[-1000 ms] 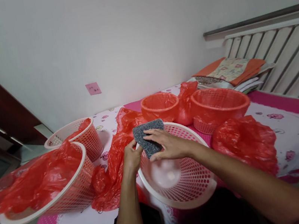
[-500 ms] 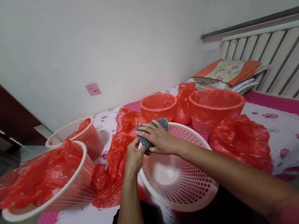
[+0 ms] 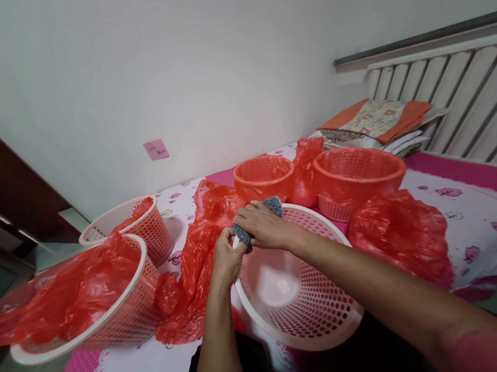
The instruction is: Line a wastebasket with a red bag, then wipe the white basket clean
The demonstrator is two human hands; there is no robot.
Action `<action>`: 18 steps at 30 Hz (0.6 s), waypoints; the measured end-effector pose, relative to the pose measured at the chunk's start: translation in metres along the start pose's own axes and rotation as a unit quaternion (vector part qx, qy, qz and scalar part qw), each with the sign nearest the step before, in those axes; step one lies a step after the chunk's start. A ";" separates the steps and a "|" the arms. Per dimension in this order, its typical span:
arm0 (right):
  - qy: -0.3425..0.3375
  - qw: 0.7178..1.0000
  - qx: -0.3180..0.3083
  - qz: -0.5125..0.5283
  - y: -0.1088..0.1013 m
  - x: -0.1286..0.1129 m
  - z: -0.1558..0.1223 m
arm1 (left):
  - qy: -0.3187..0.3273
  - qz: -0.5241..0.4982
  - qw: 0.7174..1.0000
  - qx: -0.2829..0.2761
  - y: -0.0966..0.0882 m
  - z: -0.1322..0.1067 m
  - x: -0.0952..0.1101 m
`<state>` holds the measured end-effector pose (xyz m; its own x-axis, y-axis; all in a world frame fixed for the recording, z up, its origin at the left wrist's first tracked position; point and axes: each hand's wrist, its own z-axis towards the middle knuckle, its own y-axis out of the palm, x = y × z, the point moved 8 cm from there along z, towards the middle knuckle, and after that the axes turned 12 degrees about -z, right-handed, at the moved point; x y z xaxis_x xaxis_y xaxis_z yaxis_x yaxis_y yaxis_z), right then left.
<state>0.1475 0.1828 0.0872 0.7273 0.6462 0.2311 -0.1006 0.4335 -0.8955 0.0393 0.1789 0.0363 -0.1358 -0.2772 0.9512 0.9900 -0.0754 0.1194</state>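
Observation:
A white plastic basket (image 3: 318, 343) with a holed wall stands tilted toward me, its mouth open. My left hand (image 3: 226, 257) is closed on its rim at the far left, thumb over the edge. A speckled grey cloth (image 3: 274, 205) is folded over the same stretch of rim. My right hand (image 3: 260, 227) is wrapped round the cloth and presses it against the rim, just beside my left fingers. The cloth's underside is hidden. Crumpled red plastic bags (image 3: 197, 263) lie against the left side of the basket.
Two baskets (image 3: 154, 229) (image 3: 147, 302) with red bags stand at left. Behind are two red-covered baskets (image 3: 263, 174) (image 3: 359, 168); another red bag (image 3: 401, 237) lies at right. Folded cloths (image 3: 379, 118) sit by a radiator (image 3: 465, 95). All rest on a pink and white bedspread (image 3: 476, 225).
My right hand has closed more tightly round the cloth and shifted slightly to the right along the rim. My left hand keeps its grip on the basket.

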 end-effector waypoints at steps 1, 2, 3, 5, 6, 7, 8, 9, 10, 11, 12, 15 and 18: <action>0.002 1.000 -0.004 -0.001 0.000 0.001 0.000 | 0.001 0.006 1.000 -0.001 0.000 0.000 0.001; 0.006 1.000 -0.006 -0.002 0.000 0.002 0.000 | 0.003 0.012 1.000 -0.001 0.000 0.000 0.002; 0.010 1.000 -0.006 -0.001 0.000 0.003 -0.001 | 0.007 0.015 1.000 0.000 0.000 0.000 0.003; 0.019 1.000 -0.003 0.005 0.000 0.006 -0.003 | 0.009 0.017 1.000 0.001 0.000 0.000 0.004; 0.024 1.000 -0.003 0.008 0.001 0.008 -0.004 | 0.009 0.019 1.000 0.002 0.000 0.000 0.004; 0.029 1.000 -0.003 0.011 0.001 0.010 -0.005 | 0.008 0.022 1.000 0.003 0.000 0.000 0.004; 0.036 0.999 -0.004 0.012 0.001 0.013 -0.006 | 0.007 0.027 1.000 0.006 0.000 0.000 0.004; 0.044 0.999 -0.007 0.012 0.001 0.016 -0.008 | 0.006 0.033 0.999 0.008 0.000 0.000 0.003; 0.054 0.998 -0.010 0.012 0.002 0.021 -0.009 | 0.005 0.040 0.999 0.010 -0.001 0.000 0.003; 0.065 0.998 -0.015 0.010 0.002 0.026 -0.011 | 0.005 0.046 0.999 0.011 -0.001 -0.001 0.002; 0.076 0.997 -0.021 0.008 0.003 0.031 -0.013 | 0.005 0.053 0.998 0.013 -0.002 -0.001 0.002; 0.115 0.992 -0.042 0.005 0.005 0.050 -0.020 | 0.001 0.065 0.998 0.019 -0.004 -0.001 0.001; 0.158 0.986 -0.053 0.016 0.009 0.069 -0.029 | -0.011 0.065 0.998 0.022 -0.007 0.000 -0.002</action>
<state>0.2169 0.2128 0.0845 0.9017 0.4233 0.0876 -0.0668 0.3367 -0.9392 0.0331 0.1799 0.0337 -0.0059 -0.2601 0.9656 1.0000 0.0012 0.0065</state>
